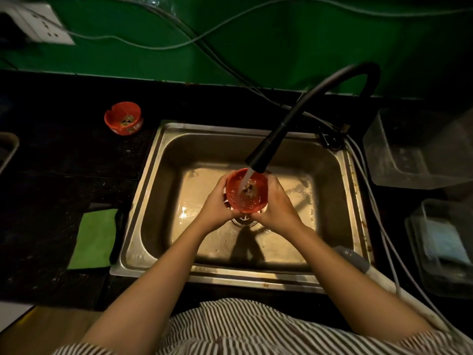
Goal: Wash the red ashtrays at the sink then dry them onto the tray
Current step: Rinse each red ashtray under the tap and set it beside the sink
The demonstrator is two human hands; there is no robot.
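Observation:
Over the steel sink [153, 201] I hold a red ashtray [236, 198] with both hands under the black tap [266, 152]. Water runs from the spout into the ashtray, where brown dirt sits in the middle. My left hand [216, 204] grips its left side and my right hand [277, 204] grips its right side. A second red ashtray [122, 118] with dirt inside stands on the dark counter, back left of the sink. The edge of a metal tray [9, 149] shows at the far left.
A green cloth [96, 239] lies on the counter left of the sink. Clear plastic containers [419, 152] [442, 244] stand to the right. Grey cables [378, 221] run along the sink's right rim and across the green wall. A wall socket [38, 24] is at the top left.

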